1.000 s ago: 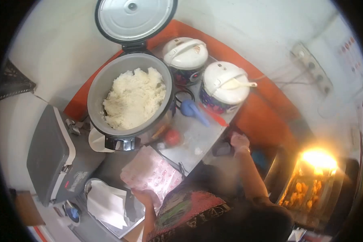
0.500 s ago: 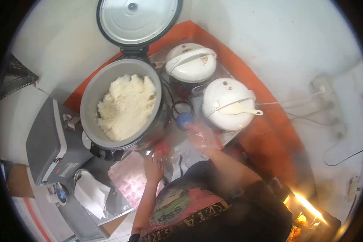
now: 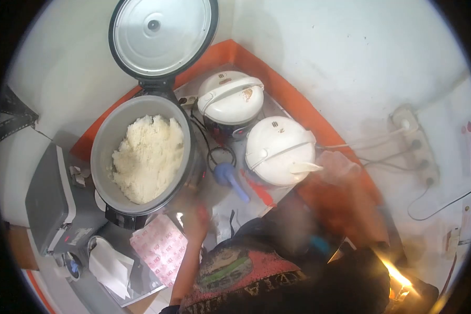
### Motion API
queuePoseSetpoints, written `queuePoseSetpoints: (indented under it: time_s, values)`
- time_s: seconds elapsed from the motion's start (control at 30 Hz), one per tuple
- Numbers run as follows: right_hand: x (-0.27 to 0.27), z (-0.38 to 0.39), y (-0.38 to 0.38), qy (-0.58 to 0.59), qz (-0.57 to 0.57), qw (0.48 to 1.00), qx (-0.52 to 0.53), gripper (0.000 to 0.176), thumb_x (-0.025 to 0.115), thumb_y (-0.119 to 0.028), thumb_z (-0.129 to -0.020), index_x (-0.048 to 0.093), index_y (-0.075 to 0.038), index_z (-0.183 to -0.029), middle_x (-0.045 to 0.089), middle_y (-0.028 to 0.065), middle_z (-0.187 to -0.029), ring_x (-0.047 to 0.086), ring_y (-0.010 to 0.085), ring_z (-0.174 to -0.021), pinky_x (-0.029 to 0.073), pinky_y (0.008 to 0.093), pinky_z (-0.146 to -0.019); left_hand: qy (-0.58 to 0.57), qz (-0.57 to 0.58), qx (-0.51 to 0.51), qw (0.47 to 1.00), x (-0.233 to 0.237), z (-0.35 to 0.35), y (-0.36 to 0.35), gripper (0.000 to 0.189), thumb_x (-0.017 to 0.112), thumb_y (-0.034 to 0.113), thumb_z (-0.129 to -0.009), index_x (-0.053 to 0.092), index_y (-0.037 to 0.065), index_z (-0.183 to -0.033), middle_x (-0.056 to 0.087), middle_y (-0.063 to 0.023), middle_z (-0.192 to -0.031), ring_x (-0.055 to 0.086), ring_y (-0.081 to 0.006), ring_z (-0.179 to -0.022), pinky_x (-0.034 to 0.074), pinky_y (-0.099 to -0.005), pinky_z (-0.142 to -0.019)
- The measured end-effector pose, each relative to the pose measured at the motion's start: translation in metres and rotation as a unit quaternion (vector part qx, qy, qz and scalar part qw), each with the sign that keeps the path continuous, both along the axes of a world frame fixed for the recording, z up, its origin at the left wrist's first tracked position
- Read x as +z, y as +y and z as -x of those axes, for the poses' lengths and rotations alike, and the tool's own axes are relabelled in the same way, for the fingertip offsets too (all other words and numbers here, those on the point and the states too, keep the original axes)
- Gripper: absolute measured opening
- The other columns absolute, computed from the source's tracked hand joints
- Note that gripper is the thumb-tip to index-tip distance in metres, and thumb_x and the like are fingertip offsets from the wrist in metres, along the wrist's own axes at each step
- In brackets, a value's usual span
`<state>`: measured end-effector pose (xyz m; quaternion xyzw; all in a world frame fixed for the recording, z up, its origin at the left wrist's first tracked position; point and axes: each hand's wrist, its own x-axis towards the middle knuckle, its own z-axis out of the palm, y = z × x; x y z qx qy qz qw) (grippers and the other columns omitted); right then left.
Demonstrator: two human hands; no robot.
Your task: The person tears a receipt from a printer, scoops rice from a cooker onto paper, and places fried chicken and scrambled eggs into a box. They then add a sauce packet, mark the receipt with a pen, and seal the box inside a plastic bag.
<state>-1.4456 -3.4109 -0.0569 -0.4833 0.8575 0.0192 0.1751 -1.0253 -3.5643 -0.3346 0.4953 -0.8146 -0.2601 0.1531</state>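
Note:
A big open rice cooker (image 3: pixel 100 152) holds white rice (image 3: pixel 149 157). My left hand (image 3: pixel 192 212), blurred, is near the cooker's lower right side, beside a small red thing I cannot make out. My right hand (image 3: pixel 337 167), in a clear glove and smeared, is at the handle end of a cream paddle (image 3: pixel 304 167) on the nearer white-lidded cooker (image 3: pixel 277 141); its grip is unclear. A blue scoop (image 3: pixel 230 178) and a red utensil (image 3: pixel 257 189) lie on the table beside that cooker.
A second white-lidded cooker (image 3: pixel 230 102) stands behind. Printed paper (image 3: pixel 159 248), white paper (image 3: pixel 110 267) and a grey box (image 3: pixel 47 199) are at left. A power strip (image 3: pixel 416 141) hangs on the right wall. Bright light glows at lower right.
My right hand has moved right, from the blue scoop to the paddle's handle end. The scoop now lies with its handle pointing toward me. The view has shifted slightly.

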Motion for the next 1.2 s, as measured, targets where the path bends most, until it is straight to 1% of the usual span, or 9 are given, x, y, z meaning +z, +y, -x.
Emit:
queuePoseSetpoints:
  time_s: [0.07, 0.17, 0.4, 0.5, 0.6, 0.77, 1.0, 1.1, 1.2]
  values:
    - [0.045, -0.002, -0.015, -0.072, -0.058, 0.996, 0.005, 0.03, 0.064, -0.031, -0.087, 0.068, -0.004, -0.099, 0.067, 0.0154, -0.092, 0.064, 0.0361, -0.077, 0.053, 0.0458, -0.072, 0.031, -0.018, 0.016, 0.999, 0.015, -0.005, 0.002, 0.071, 0.081, 0.028, -0.065, 0.049, 0.004, -0.123, 0.052, -0.0233, -0.117, 0.052, -0.0434, -0.108, 0.044, -0.0486, -0.092]
    - [-0.021, 0.004, -0.041, -0.133, 0.324, 0.936, 0.042, 0.044, 0.066, -0.046, -0.087, 0.07, -0.002, -0.092, 0.068, 0.0168, -0.086, 0.066, 0.0344, -0.079, 0.05, 0.0463, -0.069, 0.058, -0.034, 0.017, 0.998, 0.037, -0.018, 0.009, 0.073, 0.082, 0.028, -0.062, 0.049, 0.002, -0.121, 0.051, -0.0218, -0.116, 0.052, -0.0404, -0.108, 0.044, -0.0473, -0.094]
    - [-0.05, -0.016, -0.169, 0.05, -0.1, 0.972, 0.205, 0.065, 0.071, -0.068, -0.069, 0.076, -0.005, -0.085, 0.07, 0.0195, -0.087, 0.068, 0.0352, -0.083, 0.054, 0.0414, -0.077, 0.141, -0.046, -0.021, 0.989, 0.067, -0.025, 0.005, 0.076, 0.081, 0.023, -0.059, 0.049, 0.001, -0.124, 0.047, -0.0195, -0.119, 0.05, -0.0356, -0.112, 0.043, -0.0443, -0.097]
    - [-0.005, -0.018, -0.16, -0.017, -0.124, 0.979, 0.162, 0.067, 0.072, -0.065, -0.068, 0.075, -0.004, -0.094, 0.07, 0.0216, -0.098, 0.067, 0.0337, -0.094, 0.053, 0.0432, -0.081, 0.189, -0.06, -0.005, 0.98, 0.087, -0.019, 0.011, 0.07, 0.08, 0.022, -0.06, 0.054, 0.005, -0.123, 0.05, -0.0187, -0.116, 0.049, -0.0366, -0.112, 0.041, -0.0455, -0.098]
    - [0.039, 0.033, -0.125, -0.253, 0.065, 0.965, 0.025, 0.076, 0.073, -0.065, -0.07, 0.069, -0.004, -0.114, 0.067, 0.0198, -0.115, 0.062, 0.0291, -0.109, 0.049, 0.0449, -0.091, 0.216, -0.084, 0.001, 0.973, 0.087, -0.014, 0.017, 0.067, 0.08, 0.02, -0.061, 0.056, 0.007, -0.122, 0.052, -0.0181, -0.114, 0.049, -0.0368, -0.112, 0.041, -0.0457, -0.098]
    - [0.081, 0.117, -0.054, -0.18, 0.308, 0.888, -0.289, 0.075, 0.066, -0.062, -0.084, 0.061, -0.003, -0.13, 0.064, 0.0167, -0.122, 0.058, 0.0245, -0.114, 0.044, 0.0399, -0.099, 0.271, -0.205, -0.019, 0.941, 0.072, -0.013, 0.029, 0.07, 0.079, 0.015, -0.066, 0.052, 0.006, -0.129, 0.051, -0.0152, -0.125, 0.05, -0.0319, -0.118, 0.043, -0.0426, -0.1]
    - [0.064, 0.116, -0.009, 0.047, 0.376, 0.908, -0.179, 0.058, 0.06, -0.047, -0.091, 0.057, -0.01, -0.135, 0.065, 0.0202, -0.111, 0.062, 0.0301, -0.107, 0.044, 0.04, -0.098, 0.274, -0.304, -0.111, 0.906, 0.09, 0.03, 0.011, 0.078, 0.077, 0.015, -0.074, 0.038, 0.005, -0.14, 0.047, -0.0125, -0.136, 0.051, -0.0245, -0.126, 0.046, -0.0383, -0.101]
    - [0.093, 0.046, -0.007, 0.207, 0.39, 0.881, -0.17, 0.049, 0.061, -0.031, -0.093, 0.054, -0.007, -0.136, 0.065, 0.0143, -0.106, 0.06, 0.0203, -0.102, 0.044, 0.0348, -0.093, 0.326, -0.348, -0.118, 0.871, 0.074, 0.047, -0.003, 0.077, 0.077, 0.016, -0.076, 0.037, 0.005, -0.141, 0.048, -0.012, -0.135, 0.051, -0.0242, -0.126, 0.045, -0.0385, -0.101]
    - [0.094, -0.009, 0.014, -0.008, 0.249, 0.965, -0.076, 0.036, 0.056, -0.023, -0.094, 0.057, -0.002, -0.123, 0.061, 0.0103, -0.082, 0.06, 0.02, -0.081, 0.049, 0.0357, -0.076, 0.391, -0.4, -0.11, 0.821, 0.079, 0.062, -0.008, 0.074, 0.074, 0.014, -0.078, 0.036, 0.006, -0.141, 0.048, -0.0113, -0.135, 0.05, -0.0236, -0.126, 0.045, -0.0383, -0.102]
